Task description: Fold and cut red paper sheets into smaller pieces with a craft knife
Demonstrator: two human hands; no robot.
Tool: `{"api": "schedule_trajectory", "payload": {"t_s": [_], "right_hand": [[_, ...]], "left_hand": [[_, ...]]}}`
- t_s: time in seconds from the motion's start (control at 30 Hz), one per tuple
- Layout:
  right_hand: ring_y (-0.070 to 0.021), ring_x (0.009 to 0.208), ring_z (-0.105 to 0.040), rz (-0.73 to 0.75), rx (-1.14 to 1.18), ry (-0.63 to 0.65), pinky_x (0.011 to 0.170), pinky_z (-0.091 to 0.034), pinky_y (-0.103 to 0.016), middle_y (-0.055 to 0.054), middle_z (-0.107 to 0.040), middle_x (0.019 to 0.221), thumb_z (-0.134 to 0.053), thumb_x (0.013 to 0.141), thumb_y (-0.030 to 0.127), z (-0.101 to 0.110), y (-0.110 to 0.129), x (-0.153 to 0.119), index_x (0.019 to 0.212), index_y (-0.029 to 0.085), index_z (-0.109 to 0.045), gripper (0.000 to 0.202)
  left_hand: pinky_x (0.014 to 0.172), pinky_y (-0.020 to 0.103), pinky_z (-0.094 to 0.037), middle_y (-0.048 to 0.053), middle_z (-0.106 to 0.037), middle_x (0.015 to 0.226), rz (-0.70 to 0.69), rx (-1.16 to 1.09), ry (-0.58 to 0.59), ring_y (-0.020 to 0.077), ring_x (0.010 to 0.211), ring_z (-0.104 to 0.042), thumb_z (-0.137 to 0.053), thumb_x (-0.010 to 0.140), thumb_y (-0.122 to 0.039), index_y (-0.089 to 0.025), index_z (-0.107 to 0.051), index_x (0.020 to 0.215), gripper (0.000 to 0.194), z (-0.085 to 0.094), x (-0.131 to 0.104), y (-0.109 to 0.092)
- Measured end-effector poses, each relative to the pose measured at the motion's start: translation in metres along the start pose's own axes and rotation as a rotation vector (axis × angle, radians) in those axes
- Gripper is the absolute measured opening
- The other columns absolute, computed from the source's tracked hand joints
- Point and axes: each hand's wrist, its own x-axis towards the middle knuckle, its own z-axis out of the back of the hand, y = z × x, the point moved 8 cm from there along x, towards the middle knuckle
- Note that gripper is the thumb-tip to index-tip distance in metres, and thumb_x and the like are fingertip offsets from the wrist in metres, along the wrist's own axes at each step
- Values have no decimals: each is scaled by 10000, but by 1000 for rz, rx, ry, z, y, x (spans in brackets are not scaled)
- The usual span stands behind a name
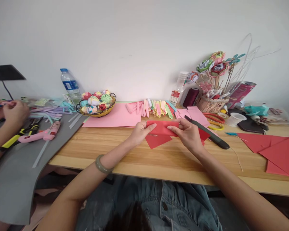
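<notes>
Red paper strip (pixel 162 127) sits between the hands, in front of the body, over the middle of the tabletop (pixel 135 157). Long axis runs left to right, roughly parallel to the tabletop's near edge. Left hand (pixel 144 131) pinches the left end, thumb on the near face; right hand (pixel 189 133) pinches the right end, its thumb reaching further in. Neither hand is clearly nearer, both on it. Hands apart, strip spanning the gap. Looks folded; layer count can't be told. Contact with the tabletop also unclear.

Pointed red paper piece (pixel 158 141) shows just below the strip, on its near side; joined or separate, can't tell. Dark cutter (pixel 215 137) lies right of the right hand, slanting from far left to near right. Red sheets (pixel 281 154) overlap at the far right end, well apart from the hands. Pink sheet (pixel 125 115) lies beyond the left hand, flower basket (pixel 96 110) at its left end. Another person's hands (pixel 13 112) are at far left, well apart.
</notes>
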Motion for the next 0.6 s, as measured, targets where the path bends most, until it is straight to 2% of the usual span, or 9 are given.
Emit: {"api": "schedule_trajectory", "payload": {"t_s": [0.23, 0.6], "right_hand": [[-114, 521, -479, 38, -120, -20, 464, -367, -238, 9, -562, 575, -656, 673, 503, 2, 2, -1, 791, 169, -650, 355], [-89, 458, -389, 92, -142, -5, 426, -301, -229, 40, -491, 493, -630, 698, 502, 3, 12, -3, 710, 188, -593, 317]], "left_hand": [[595, 263, -522, 48, -676, 707, -3, 32, -19, 156, 642, -615, -691, 646, -510, -103, -690, 783, 429, 2, 0, -1], [635, 264, -481, 62, -691, 732, -11, 24, 37, 171, 670, -625, -681, 679, -488, -114, -704, 846, 411, 2, -1, 0]]}}
